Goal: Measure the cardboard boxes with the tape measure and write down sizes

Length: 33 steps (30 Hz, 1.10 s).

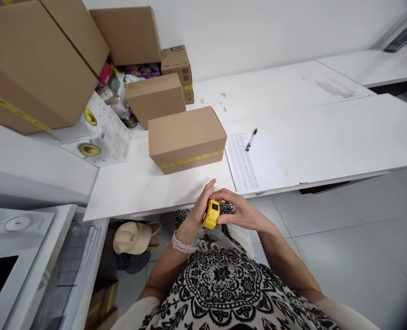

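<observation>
From afar I see the left hand [199, 207], fingers together, and right hand [240, 211], fingers curled, holding a rounded yellow plastic device [210, 221] a loosened grip could drop

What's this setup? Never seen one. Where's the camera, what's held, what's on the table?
No machine here: just one person's bare hands, in a single picture from a camera worn on the head, looking forward and down. The left hand and right hand hold a small yellow device, perhaps a tape measure, at the near edge of the white table. On the table sits a closed cardboard box, with a printed sheet and a pen to its right. More cartons stand behind.
</observation>
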{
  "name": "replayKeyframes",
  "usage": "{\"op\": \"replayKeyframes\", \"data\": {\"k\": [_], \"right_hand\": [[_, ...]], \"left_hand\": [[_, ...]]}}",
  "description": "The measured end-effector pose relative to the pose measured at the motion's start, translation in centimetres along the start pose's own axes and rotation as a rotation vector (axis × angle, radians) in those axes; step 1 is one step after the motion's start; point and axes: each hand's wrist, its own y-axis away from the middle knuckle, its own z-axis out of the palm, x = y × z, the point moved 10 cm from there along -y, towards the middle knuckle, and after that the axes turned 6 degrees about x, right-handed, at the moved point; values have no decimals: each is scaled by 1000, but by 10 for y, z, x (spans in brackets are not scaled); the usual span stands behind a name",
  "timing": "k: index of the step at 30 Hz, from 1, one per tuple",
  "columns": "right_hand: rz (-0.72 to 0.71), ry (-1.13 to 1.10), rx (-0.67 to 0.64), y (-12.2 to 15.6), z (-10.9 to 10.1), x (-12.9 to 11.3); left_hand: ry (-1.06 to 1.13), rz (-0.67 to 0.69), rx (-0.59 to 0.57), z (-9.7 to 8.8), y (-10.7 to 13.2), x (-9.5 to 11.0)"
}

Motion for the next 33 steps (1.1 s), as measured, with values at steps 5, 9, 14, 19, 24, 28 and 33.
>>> {"op": "replayKeyframes", "data": {"k": [5, 9, 14, 19, 24, 28, 33], "right_hand": [[109, -58, 70, -3, 11, 12], [146, -169, 98, -8, 14, 13], [180, -268, -36, -8, 28, 3], [188, -315, -111, -3, 25, -4], [191, -309, 5, -9, -28, -14], [100, -203, 366, -32, -115, -33], [-29, -204, 581, -92, -185, -45]], "left_hand": [[411, -117, -165, 6, 17, -17], [554, -99, -252, 1, 31, -8], [497, -54, -266, -8, 43, -3], [243, 64, -273, -12, 47, 8], [-127, 118, -279, -52, 41, 25], [-325, 138, -222, -130, 21, 44], [-490, 153, -83, -233, -21, 88]]}}
